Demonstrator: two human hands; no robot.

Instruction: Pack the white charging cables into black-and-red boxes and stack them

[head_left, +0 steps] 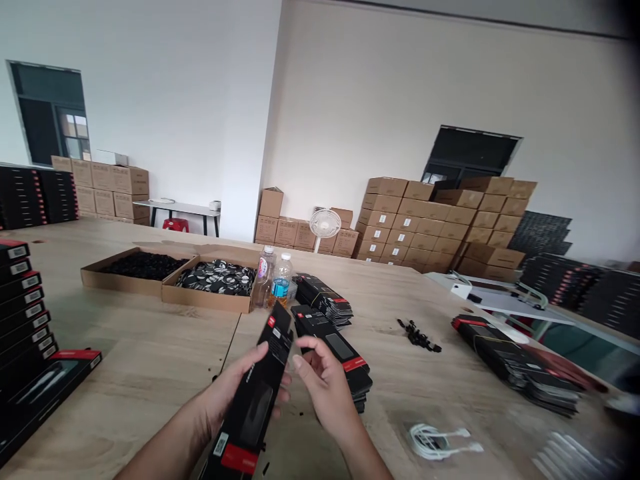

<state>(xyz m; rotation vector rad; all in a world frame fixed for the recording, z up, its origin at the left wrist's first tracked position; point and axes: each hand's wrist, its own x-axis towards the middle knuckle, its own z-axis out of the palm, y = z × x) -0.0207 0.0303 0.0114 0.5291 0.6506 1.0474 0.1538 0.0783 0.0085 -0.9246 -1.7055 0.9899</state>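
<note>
My left hand (239, 387) grips a long black box with red ends (255, 400) and holds it tilted above the wooden table (140, 360). My right hand (323, 380) is beside the box's upper end, fingers curled and slightly apart, and nothing shows in it. Right behind that hand lies a stack of flat black boxes (337, 350). A second pile of them (325, 300) sits further back.
Two shallow cardboard trays (170, 275) with dark parts stand at the back left, two bottles (274, 280) beside them. More black boxes are stacked at the left (25, 313) and right (520, 363). A white cable (437, 441) and small black parts (419, 335) lie at the right.
</note>
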